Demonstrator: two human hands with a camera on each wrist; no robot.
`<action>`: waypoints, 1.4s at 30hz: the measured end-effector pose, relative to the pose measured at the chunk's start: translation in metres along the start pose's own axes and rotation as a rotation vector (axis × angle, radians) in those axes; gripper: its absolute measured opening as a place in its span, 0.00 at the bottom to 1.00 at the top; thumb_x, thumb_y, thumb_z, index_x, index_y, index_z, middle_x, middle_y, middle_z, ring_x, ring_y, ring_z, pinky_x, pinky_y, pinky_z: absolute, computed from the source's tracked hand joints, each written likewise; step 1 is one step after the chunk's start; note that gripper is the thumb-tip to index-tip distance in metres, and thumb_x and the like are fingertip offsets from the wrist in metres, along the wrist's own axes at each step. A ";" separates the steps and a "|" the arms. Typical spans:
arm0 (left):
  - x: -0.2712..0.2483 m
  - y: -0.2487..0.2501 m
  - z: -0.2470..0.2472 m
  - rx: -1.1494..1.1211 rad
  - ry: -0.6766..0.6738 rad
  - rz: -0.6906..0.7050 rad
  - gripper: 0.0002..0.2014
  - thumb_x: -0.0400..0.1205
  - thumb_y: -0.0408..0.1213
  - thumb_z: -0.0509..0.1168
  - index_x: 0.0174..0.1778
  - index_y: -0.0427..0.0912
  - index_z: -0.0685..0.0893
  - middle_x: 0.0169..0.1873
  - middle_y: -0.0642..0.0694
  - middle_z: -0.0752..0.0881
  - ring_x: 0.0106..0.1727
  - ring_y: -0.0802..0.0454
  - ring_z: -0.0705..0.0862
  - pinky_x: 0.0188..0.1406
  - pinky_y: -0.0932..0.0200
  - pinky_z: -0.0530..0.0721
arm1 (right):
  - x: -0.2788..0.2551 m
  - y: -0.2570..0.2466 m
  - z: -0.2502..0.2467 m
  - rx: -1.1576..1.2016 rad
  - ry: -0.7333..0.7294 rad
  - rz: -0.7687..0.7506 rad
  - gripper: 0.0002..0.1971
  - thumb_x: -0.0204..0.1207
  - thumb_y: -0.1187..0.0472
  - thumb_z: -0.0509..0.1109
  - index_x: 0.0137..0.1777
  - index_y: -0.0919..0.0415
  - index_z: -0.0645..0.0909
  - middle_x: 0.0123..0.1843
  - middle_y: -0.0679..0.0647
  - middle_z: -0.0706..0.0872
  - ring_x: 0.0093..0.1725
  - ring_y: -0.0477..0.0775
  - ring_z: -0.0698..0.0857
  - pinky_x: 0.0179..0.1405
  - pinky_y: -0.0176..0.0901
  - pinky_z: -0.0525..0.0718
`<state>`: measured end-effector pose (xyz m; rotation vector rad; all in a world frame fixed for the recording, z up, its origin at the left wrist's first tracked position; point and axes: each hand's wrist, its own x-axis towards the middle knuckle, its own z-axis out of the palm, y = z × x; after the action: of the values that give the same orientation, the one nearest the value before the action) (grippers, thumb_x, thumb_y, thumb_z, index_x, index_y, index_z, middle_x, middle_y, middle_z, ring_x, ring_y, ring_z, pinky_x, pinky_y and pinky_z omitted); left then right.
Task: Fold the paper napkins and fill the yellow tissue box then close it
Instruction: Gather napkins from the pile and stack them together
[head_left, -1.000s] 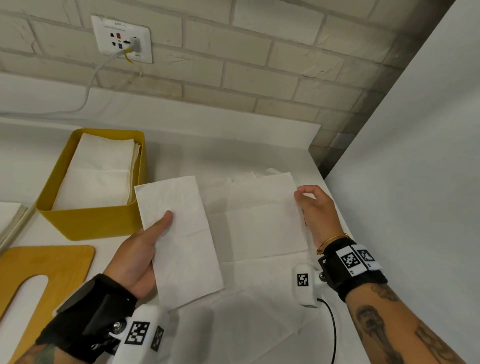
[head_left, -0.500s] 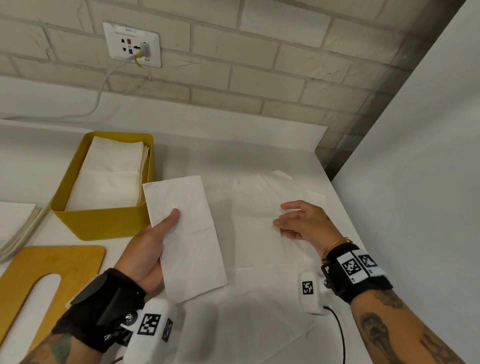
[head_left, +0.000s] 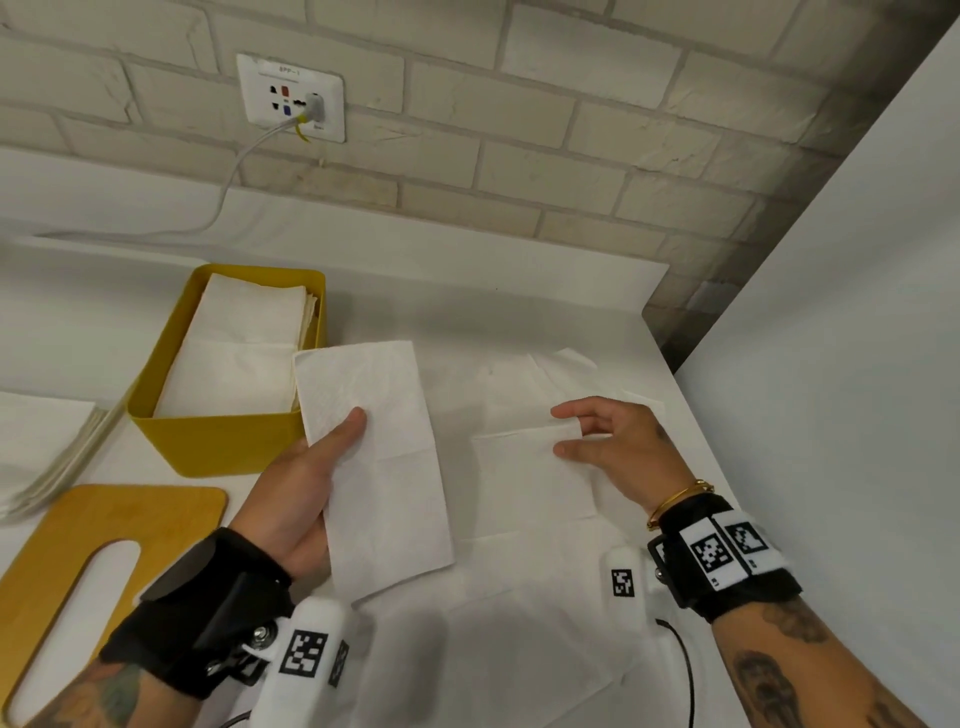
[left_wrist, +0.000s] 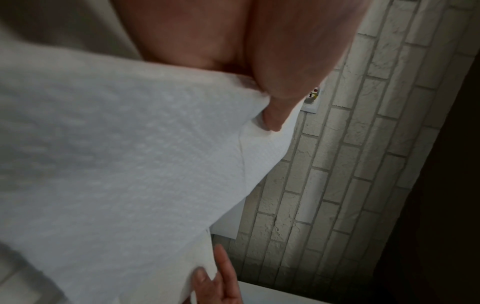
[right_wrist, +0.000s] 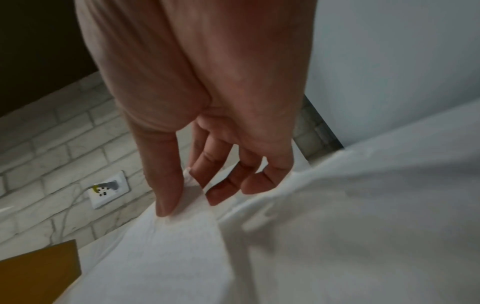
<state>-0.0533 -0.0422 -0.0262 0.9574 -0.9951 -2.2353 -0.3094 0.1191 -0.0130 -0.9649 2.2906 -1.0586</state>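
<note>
White table (head_left: 519, 312) carries everything here, backed by a pale brick wall (head_left: 571, 156) with a socket (head_left: 291, 96) and a plugged-in cable.

Biggest item on it is the yellow box (head_left: 218, 441), sitting just past the left fingers and a bit to their left. It's open on top and already packed with a stack of folded napkins (head_left: 239, 358) that comes up close to the rim. Its wooden lid (head_left: 93, 535) with the long slot lies flat on the table to the left of the left wrist, off the box. A loose pile of napkins (head_left: 41, 447) sits further left at the frame edge.

Unfolded napkins (head_left: 519, 639) are spread flat under and between both hands.

Left hand (head_left: 296, 493) holds a folded napkin (head_left: 374, 457) lifted off the table, thumb on top and the other fingers underneath, its far corner overlapping the box's near right corner.

Right hand (head_left: 618, 452) is pinching the edge of another napkin (head_left: 530, 478) lying on the table; the right wrist view shows the paper caught between thumb and index finger (right_wrist: 207, 162), the rest of the fingers loosely curled behind.
</note>
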 end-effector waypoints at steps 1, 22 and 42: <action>0.001 0.004 0.002 0.036 -0.003 0.039 0.16 0.84 0.45 0.66 0.65 0.42 0.86 0.56 0.40 0.93 0.53 0.44 0.93 0.51 0.45 0.86 | -0.003 -0.007 -0.006 -0.072 0.015 -0.041 0.17 0.72 0.63 0.83 0.57 0.45 0.88 0.50 0.46 0.86 0.54 0.42 0.84 0.51 0.31 0.78; 0.010 0.014 0.069 0.455 -0.325 0.062 0.16 0.83 0.48 0.67 0.55 0.40 0.90 0.49 0.41 0.94 0.48 0.44 0.93 0.52 0.47 0.90 | -0.033 -0.137 -0.069 0.023 -0.302 -0.308 0.07 0.71 0.70 0.81 0.43 0.58 0.89 0.35 0.51 0.92 0.35 0.44 0.88 0.40 0.31 0.83; 0.008 -0.031 0.045 0.083 -0.332 -0.127 0.20 0.83 0.41 0.66 0.68 0.36 0.84 0.60 0.35 0.91 0.60 0.37 0.90 0.57 0.46 0.90 | -0.047 -0.031 0.030 0.984 0.093 0.111 0.18 0.75 0.69 0.73 0.65 0.64 0.85 0.61 0.60 0.92 0.64 0.61 0.89 0.62 0.53 0.88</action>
<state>-0.0981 -0.0096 -0.0318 0.7123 -1.2074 -2.5331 -0.2468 0.1249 -0.0026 -0.3707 1.4968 -1.9014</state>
